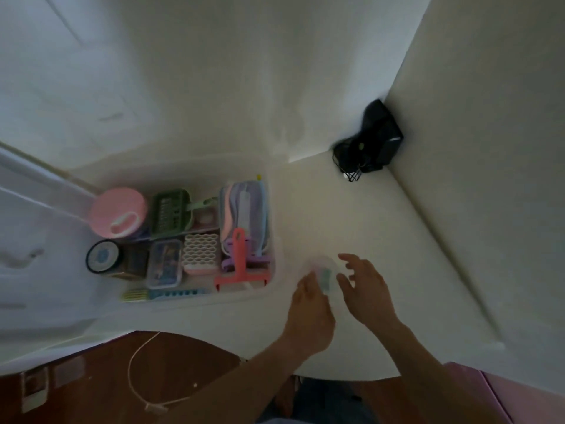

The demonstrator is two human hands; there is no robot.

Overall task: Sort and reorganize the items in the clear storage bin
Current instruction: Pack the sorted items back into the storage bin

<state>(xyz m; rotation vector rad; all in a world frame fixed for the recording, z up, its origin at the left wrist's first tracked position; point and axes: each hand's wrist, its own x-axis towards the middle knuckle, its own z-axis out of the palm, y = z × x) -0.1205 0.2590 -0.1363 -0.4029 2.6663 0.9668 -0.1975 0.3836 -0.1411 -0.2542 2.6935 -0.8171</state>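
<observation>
We are handling a small, blurred translucent container [324, 275] on the white tabletop [382, 228], just right of the clear plastic storage bin [276, 264]. Our left hand [308, 310] is touching it; whether gripping, we cannot tell. Our right hand [365, 289] is hovering with fingers spread, holding nothing. Next it probably needs a spot in the bin.

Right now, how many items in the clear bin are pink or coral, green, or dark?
Pink or coral: 2, the round pink lid and coral squeegee
Green: 1, the green slotted basket
Dark: 1, the dark round tin
Total: 4
</observation>
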